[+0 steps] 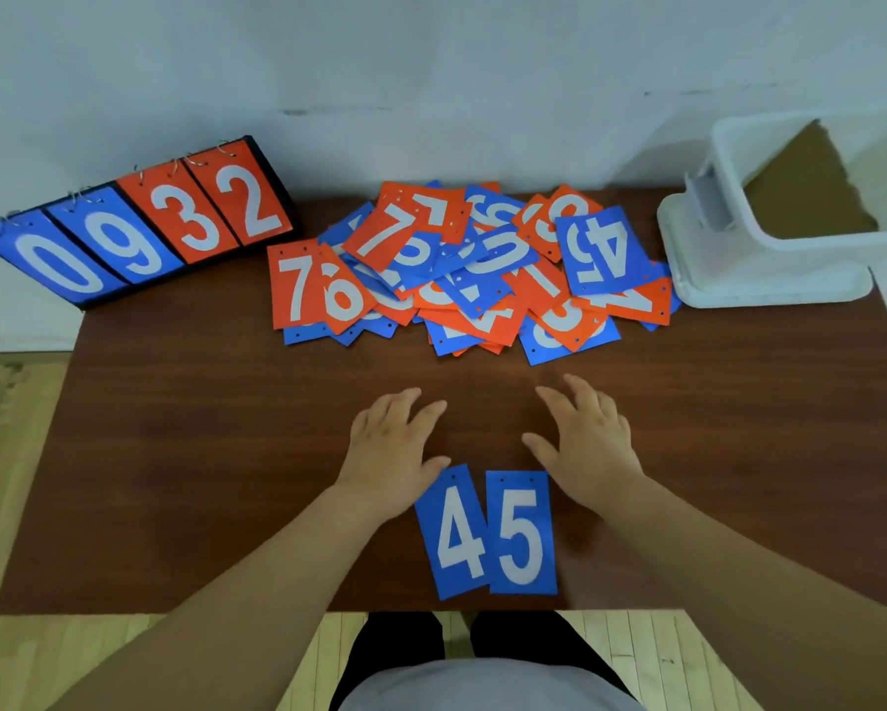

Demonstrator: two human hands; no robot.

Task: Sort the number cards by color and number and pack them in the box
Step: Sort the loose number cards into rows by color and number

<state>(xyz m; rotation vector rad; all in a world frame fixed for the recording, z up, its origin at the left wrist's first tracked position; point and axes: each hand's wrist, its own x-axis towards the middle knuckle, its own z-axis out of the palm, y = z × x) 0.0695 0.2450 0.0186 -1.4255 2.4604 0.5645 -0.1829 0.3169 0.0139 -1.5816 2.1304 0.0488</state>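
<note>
The left hand (390, 443) and right hand (590, 443), fingers (428, 417) spread wide and holding nothing, were equally near the card pile (472, 269) stretched sideways straight ahead, toward the far edge of the tabletop (200, 454).

left hand (390, 443), right hand (590, 438) flat on table (174, 454) | blue 4 (454, 533), blue 5 (521, 536) near edge | card pile (472, 274) beyond
</note>
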